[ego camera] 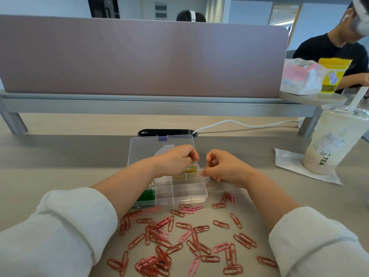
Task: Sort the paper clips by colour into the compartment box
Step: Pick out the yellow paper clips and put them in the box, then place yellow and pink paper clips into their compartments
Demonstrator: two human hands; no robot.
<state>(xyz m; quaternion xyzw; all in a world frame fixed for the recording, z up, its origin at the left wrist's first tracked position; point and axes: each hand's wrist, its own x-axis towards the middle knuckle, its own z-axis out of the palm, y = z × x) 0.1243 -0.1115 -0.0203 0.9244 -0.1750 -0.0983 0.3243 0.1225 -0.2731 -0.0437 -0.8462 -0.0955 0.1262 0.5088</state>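
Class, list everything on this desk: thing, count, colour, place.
compartment box: one, clear, lid open, centre
green clips: a heap, green, near-left compartment
silver clips: few, silver, compartment behind the green
yellow clips: some, yellow, far compartment
red clips: many, red, loose before the box
pink clips: fewer, pink, among the red
drink cup: one, pale, on napkin, right
cable: one, white, behind box
left hand: one, fingers curled, over the box
right hand: one, fingers curled, box's right edge

the pale table (60,156) carries a clear compartment box (189,193), its lid open toward the back. red and pink paper clips (179,236) lie strewn just in front. a white napkin (287,162) lies at the right, a white cable (239,124) near the back.
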